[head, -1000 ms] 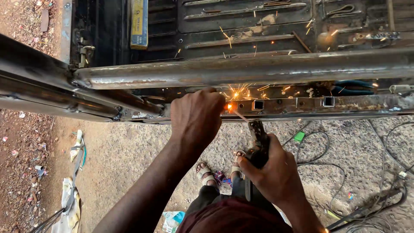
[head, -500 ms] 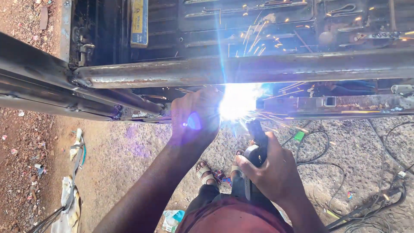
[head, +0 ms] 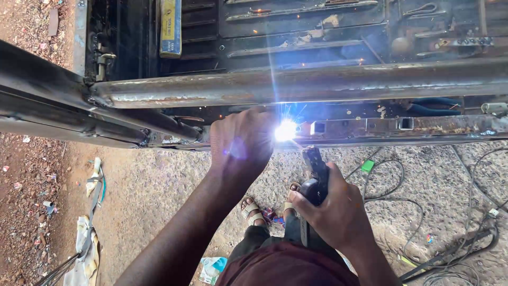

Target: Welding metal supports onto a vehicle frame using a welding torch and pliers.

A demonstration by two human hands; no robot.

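Observation:
My right hand (head: 338, 212) grips a black electrode holder (head: 316, 177) whose rod points up to a bright white welding arc (head: 286, 130). The arc burns on a rusty flat steel bar (head: 402, 127) that runs to the right. My left hand (head: 241, 140) is closed against the steel just left of the arc; what its fingers hold is hidden. A thick round steel pipe (head: 317, 85) crosses above both hands. My sandalled feet (head: 254, 209) show below on the ground.
Welded pipes (head: 58, 100) slant in from the left and meet the frame. A dark vehicle bed (head: 296, 26) with a yellow box (head: 170, 26) lies beyond. Black cables (head: 455, 233) coil on the gravel at right. Rags (head: 87, 238) lie at lower left.
One second ago only orange sparks showed at the joint. Half a second ago the arc flared wide. Now it is a smaller bright point. Both hands have stayed in nearly the same place.

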